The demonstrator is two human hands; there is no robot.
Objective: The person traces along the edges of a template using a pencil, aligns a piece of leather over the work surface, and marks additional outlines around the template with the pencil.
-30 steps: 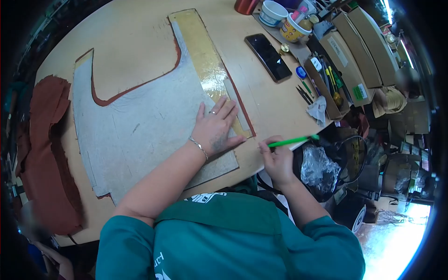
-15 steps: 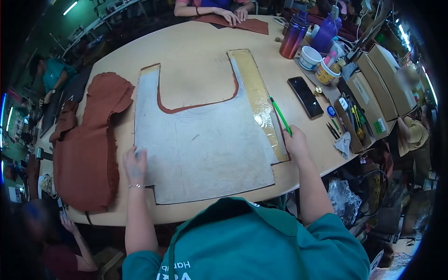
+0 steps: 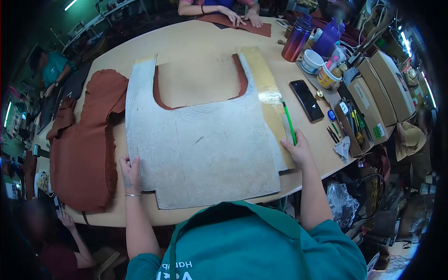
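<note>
A large grey-white pattern sheet (image 3: pixel 214 149) with a U-shaped cutout lies before me, a shiny yellow strip (image 3: pixel 270 93) along its right side. Reddish-brown leather (image 3: pixel 242 77) shows beneath it along the cutout's edge. My left hand (image 3: pixel 131 173) grips the sheet's left edge, thumb on top. At the right edge, my right hand (image 3: pixel 299 150) is closed around a green pencil (image 3: pixel 289 123), which points away from me; its thumb also lies on the sheet's edge. The fingers under the sheet are hidden on both sides.
Folded reddish-brown leather (image 3: pixel 88 149) lies to the left. On the right are a black phone (image 3: pixel 306 100), tubs (image 3: pixel 311 61), a bottle (image 3: pixel 297 39) and a cardboard tool box (image 3: pixel 350 121). Across the table (image 3: pixel 186 42), another person's hands (image 3: pixel 242 17) rest on leather.
My left hand has closed on the sheet's left edge. The sheet's far end looks raised and blurred, and the sheet has shifted slightly towards me. My right hand, with the pencil, has moved slightly right and nearer.
</note>
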